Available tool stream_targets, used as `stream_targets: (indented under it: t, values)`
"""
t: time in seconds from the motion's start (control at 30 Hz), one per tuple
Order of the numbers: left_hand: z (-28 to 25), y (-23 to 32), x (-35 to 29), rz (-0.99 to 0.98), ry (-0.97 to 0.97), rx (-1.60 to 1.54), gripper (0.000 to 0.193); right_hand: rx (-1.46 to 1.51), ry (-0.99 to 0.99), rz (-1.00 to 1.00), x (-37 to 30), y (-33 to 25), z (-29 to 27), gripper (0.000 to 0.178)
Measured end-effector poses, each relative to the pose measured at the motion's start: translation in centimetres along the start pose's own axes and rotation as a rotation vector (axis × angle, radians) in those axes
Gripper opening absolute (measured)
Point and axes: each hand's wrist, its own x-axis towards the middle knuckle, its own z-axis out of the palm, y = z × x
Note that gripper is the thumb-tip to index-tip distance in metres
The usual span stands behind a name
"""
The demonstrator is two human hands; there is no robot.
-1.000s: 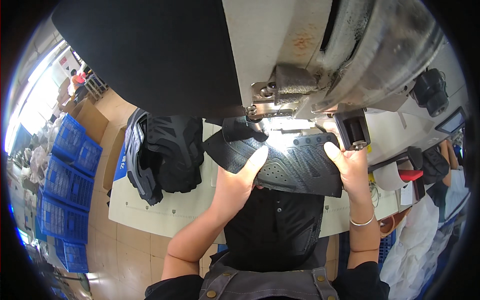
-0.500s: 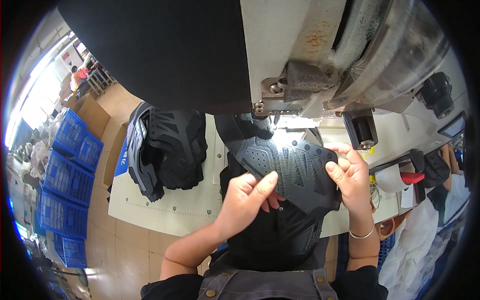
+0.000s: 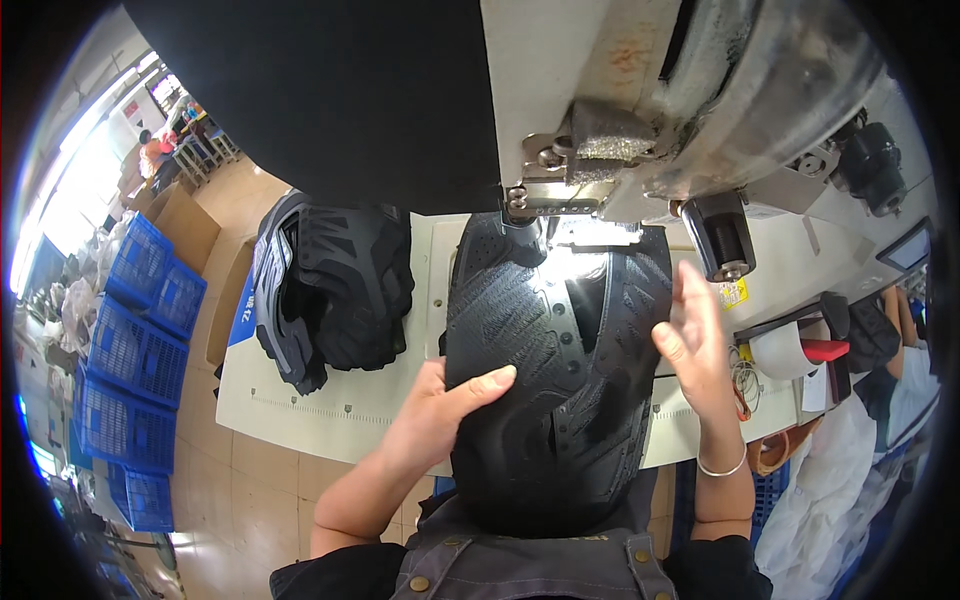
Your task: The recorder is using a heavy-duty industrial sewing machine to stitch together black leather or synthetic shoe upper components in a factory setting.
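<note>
A black textured shoe upper (image 3: 500, 330) lies under the needle area of a sewing machine (image 3: 575, 80), lit by a bright lamp. My left hand (image 3: 425, 415) grips its left edge, thumb on top and the fingers hidden underneath. By the right edge, my right hand (image 3: 697, 350) is open, thumb apart from the raised fingers; whether it touches the material I cannot tell. More black upper material hangs from the near side toward my lap, and where one piece ends is hard to make out.
On the table's left lies a pile of black and grey shoe uppers (image 3: 360, 260). Blue crates (image 3: 135, 360) stand farther left on the tiled floor. A black cylindrical fitting (image 3: 718, 240) juts down by my right hand. White plastic bags (image 3: 825, 490) hang at the right.
The upper has turned and now lies lengthwise under the machine. My left hand moved left to its edge; my right hand let go of the right edge and its fingers opened.
</note>
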Motion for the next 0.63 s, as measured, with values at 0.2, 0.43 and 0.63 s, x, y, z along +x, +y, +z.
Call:
stream_targets:
  t: [0.2, 0.43, 0.63]
  values:
    - [-1.1, 0.5, -0.1, 0.206, 0.042, 0.205, 0.027, 0.532, -0.144, 0.339, -3.1, -0.8, 1.3, 0.053]
    - [-1.7, 1.8, 1.5, 0.274, 0.085, 0.320, 0.026, 0.325, 0.115, 0.237, -3.4, -2.8, 2.6, 0.038]
    - [-1.9, 2.7, 3.4, 0.284, 0.081, 0.317, 0.029, 0.340, 0.105, 0.213, -1.9, -2.0, 2.5, 0.037]
